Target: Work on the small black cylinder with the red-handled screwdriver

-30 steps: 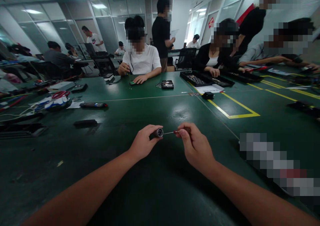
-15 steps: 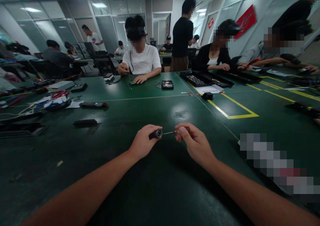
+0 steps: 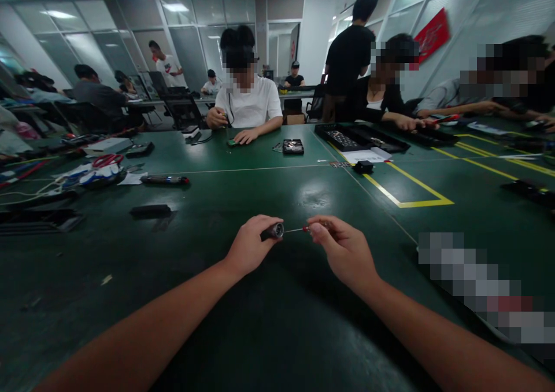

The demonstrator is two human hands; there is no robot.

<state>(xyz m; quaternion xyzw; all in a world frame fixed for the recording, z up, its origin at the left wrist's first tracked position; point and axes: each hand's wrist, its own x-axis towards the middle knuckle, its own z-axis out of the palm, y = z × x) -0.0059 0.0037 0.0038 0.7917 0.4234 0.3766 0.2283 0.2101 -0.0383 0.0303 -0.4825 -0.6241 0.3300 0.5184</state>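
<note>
Two bare hands meet above the dark green table (image 3: 277, 334), and between them are two small things. The left hand (image 3: 250, 247) is closed around a short dark cylinder (image 3: 273, 231); its round end has a pale metal rim and faces to the right, toward the other hand. The long axis of the cylinder lies nearly level, from left to right, with the right end a little higher. The right hand (image 3: 344, 252) pinches one thin screwdriver (image 3: 303, 229) between thumb and fingers; a small red part shows at the fingertips, and the slim metal shaft runs level to the left, with its tip at the open end of the cylinder. Whether the tip is inside the cylinder or only touches it, I cannot tell. Both things are held just above the table, near the middle of the view and close to the person. On the left part of the table lie one dark flat bar (image 3: 150, 210) and, further away, one pen-shaped tool (image 3: 165, 179) with a red tip. One yellow tape outline (image 3: 407, 187) marks the table on the right side. Across the table one person in a white shirt (image 3: 248, 106) sits with both hands on the table.
</note>
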